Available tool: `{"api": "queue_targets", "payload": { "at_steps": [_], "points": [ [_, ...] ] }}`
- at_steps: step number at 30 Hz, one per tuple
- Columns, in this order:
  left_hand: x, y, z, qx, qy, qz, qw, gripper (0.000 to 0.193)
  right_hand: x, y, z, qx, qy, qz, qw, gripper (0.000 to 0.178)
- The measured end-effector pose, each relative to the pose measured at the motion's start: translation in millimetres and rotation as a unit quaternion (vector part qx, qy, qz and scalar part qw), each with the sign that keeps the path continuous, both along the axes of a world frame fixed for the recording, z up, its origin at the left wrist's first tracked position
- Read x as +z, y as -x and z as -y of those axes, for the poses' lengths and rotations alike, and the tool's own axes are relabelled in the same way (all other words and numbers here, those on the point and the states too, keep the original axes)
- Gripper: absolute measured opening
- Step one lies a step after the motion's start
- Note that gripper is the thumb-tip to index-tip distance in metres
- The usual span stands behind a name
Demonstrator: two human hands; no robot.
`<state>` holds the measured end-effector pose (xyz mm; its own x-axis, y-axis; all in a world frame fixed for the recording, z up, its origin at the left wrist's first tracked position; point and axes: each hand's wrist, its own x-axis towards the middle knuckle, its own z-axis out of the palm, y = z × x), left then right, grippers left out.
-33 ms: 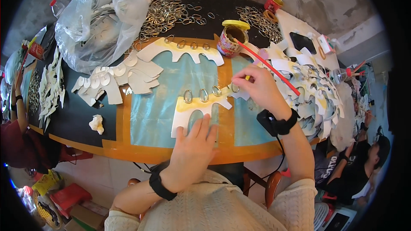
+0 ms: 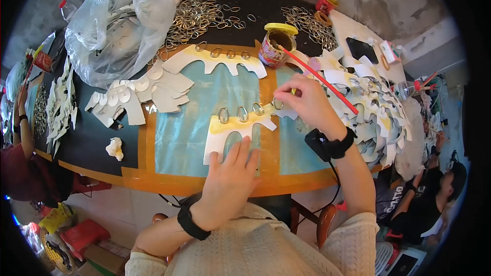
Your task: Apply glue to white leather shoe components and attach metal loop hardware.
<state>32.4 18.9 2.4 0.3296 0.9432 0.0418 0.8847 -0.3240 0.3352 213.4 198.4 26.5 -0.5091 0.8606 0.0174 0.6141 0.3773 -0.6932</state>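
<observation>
The white, yellow-smeared scalloped sheet point(image 2: 217, 125) slants across the desk point(image 2: 97, 140) from the left hand point(image 2: 228, 186), fingers spread, to the right hand point(image 2: 302, 103), pinching 1 silver oval ring point(image 2: 277, 104) at its far-right end.

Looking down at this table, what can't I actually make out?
All in the head view:
White piece: lower edge partly under the left hand; right end partly behind the right hand.
Yellow object: mostly covered by that same hand.
Plastic bag: cloudy folds blur its contents.
Co-worker at left: cut off by the dark rim.
</observation>
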Motion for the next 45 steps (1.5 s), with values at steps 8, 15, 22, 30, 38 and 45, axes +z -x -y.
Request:
{"api": "queue_targets", "payload": {
  "at_steps": [8,15,22,30,38,45],
  "points": [
    [4.5,-1.1,-4.0,0.000,0.042,0.000,0.999,0.065,-22.4,4.5,-17.7,0.012,0.062,-0.012,0.998,0.011],
    [5.6,-0.8,-5.1,-0.004,0.049,-0.003,0.999,0.064,-22.2,5.0,-17.0,-0.001,0.063,-0.009,0.998,0.013],
    [6.1,-0.4,-4.9,-0.001,0.059,-0.003,0.998,0.064,-14.2,-3.1,-9.4,0.053,0.025,0.043,0.997,0.019],
    [5.4,-0.8,-4.2,-0.004,0.058,-0.007,0.998,0.065,-18.4,-6.1,-6.3,0.056,0.025,0.050,0.997,0.020],
    [5.0,-0.5,-3.6,-0.004,0.059,-0.001,0.998,0.066,-22.8,-5.4,-6.1,0.053,0.017,0.054,0.997,0.020],
    [5.4,0.3,-4.4,-0.007,0.062,0.000,0.998,0.066,-22.7,-1.9,-5.9,0.034,0.006,0.071,0.997,0.019]
  ]
}}
